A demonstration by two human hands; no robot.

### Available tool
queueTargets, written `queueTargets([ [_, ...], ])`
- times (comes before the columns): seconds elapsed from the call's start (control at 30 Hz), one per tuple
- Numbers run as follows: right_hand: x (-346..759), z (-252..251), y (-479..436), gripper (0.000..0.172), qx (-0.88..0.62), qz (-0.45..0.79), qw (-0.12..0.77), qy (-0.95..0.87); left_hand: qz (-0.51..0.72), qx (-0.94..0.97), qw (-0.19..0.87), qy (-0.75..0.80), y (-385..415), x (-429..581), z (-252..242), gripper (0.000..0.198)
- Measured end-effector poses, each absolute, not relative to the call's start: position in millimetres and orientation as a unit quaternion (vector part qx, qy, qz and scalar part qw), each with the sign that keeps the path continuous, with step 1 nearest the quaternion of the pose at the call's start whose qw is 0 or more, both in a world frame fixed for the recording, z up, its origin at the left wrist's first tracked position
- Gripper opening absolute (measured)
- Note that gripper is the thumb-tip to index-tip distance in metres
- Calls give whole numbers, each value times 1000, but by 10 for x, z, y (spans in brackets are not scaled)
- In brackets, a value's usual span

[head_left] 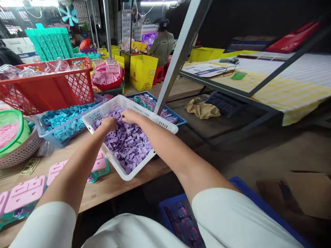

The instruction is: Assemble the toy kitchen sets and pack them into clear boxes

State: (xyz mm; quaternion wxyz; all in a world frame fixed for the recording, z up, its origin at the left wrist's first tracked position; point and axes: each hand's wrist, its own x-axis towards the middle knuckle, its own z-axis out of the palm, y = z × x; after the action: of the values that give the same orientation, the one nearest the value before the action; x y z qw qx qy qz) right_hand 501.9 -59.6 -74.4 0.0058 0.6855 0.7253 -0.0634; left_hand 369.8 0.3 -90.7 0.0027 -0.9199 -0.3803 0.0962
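A white plastic basket (127, 177) sits tilted at the table's edge, filled with small purple plastic pieces (130, 141). Both of my hands reach into its far part. My left hand (110, 123) is closed, its fingers curled down at the pile near the left wall. Just to the right of it, my right hand (128, 116) is closed too, with fingertips down among the purple pieces. What either hand grips is hidden by the fingers and too small to make out.
A red basket (46, 91) of clear plastic parts stands over a bin of blue pieces (64, 120) on the left. Pink-topped cases (26, 193) lie on the wooden table (103, 189). A metal post (178, 51) rises just beyond the white basket. A person (162, 44) sits farther back.
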Motion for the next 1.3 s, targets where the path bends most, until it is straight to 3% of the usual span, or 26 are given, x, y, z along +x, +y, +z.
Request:
queueTargets([
  [0.33, 4900, -813, -555, 18, 689, -110, -26, 716, 37, -904, -13, -426, 215, 3518, -1025, 34],
  [0.4, 5036, -707, -550, 23, 711, -127, -99, 684, 10, -899, -3, -437, 232, 3508, -1024, 35],
  [0.53, 5314, -519, -567, 35, 707, -291, -358, 536, -34, -923, 13, -384, 181, 3571, -1038, 41],
  [0.6, 5358, -500, -569, 39, 683, -341, -397, 510, -30, -947, 8, -321, 127, 3636, -1062, 46],
  [0.67, 5348, -531, -557, 42, 692, -331, -355, 535, -6, -963, -2, -271, 84, 3697, -1093, 51],
  [0.73, 5317, -598, -535, 45, 737, -255, -245, 576, 13, -968, -8, -252, 68, 3732, -1119, 54],
  [0.87, 5250, -762, -490, 43, 797, -129, -65, 587, 17, -965, -18, -262, 105, 3729, -1142, 43],
  [1.07, 5090, -848, -461, 41, 808, -104, 47, 578, -18, -952, -69, -297, 179, 3710, -1147, 32],
  [1.3, 5058, -774, -527, 45, 779, -110, 89, 611, -74, -917, -153, -360, 209, 3688, -1120, 34],
])
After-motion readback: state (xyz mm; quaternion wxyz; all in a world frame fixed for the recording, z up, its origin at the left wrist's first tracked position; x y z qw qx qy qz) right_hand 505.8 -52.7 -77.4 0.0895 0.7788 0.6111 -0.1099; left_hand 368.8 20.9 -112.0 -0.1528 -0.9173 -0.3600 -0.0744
